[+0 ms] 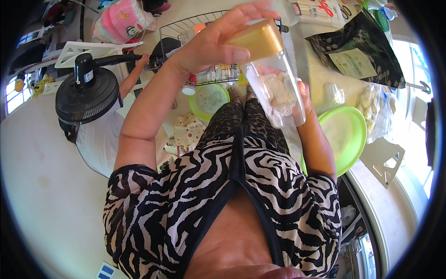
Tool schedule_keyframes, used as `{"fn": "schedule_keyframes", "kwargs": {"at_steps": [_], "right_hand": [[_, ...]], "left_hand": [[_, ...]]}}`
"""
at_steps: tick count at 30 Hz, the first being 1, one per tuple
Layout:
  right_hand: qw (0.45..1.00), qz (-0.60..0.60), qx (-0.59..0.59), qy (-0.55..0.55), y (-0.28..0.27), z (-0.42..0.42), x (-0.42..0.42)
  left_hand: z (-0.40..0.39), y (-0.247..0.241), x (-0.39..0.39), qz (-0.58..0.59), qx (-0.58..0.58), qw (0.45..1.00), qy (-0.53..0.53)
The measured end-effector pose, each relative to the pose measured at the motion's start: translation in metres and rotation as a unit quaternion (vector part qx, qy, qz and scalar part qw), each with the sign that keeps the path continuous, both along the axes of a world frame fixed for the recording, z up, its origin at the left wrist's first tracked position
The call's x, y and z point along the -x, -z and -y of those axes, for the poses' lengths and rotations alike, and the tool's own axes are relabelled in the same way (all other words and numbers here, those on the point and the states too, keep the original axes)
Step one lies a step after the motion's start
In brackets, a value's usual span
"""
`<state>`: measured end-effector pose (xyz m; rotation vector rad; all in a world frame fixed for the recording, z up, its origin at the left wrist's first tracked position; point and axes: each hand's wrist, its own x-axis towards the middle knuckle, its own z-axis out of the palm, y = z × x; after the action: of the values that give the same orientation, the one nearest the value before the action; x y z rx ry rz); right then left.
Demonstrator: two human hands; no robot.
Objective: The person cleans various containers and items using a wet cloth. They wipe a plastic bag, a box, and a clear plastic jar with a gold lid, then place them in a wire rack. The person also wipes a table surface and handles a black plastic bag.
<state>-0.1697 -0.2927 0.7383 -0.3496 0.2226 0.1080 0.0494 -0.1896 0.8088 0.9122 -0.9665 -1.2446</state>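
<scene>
A clear plastic jar [278,90] with a gold lid [259,40] is held tilted before my chest, a pale beige, clumped substance inside it. My left hand [226,38] is around the lid, its thumb on the near side and its fingers across the top. Behind and beside the jar's lower part, my right hand [304,96] supports the clear wall; most of its fingers show only through the plastic or are hidden. Beneath the hands stands a black wire basket [195,22] with packets and containers inside.
A black fan [87,94] stands at left, near another person's arm [134,75]. Green-rimmed basins [360,129] lie at right and below the basket. A black patterned bag [386,62], plastic bags [374,111], skewer packs [318,12] and scissors [345,12] lie at upper right.
</scene>
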Motion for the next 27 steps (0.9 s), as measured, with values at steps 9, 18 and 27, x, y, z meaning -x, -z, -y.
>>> {"fn": "schedule_keyframes", "kwargs": {"at_steps": [9,18,27], "right_hand": [[0.932,-0.117,0.315,0.138,0.018,0.023,-0.008],[0.685,-0.087,0.656,0.305,-0.004,0.010,-0.029],[0.712,-0.096,0.586,0.374,-0.001,0.005,-0.014]], "left_hand": [[-0.004,0.050,0.046,-0.157,-0.131,0.970,-0.133],[0.037,0.072,0.074,-0.024,-0.114,0.962,-0.249],[0.044,0.073,0.101,0.084,-0.118,0.964,-0.222]]}}
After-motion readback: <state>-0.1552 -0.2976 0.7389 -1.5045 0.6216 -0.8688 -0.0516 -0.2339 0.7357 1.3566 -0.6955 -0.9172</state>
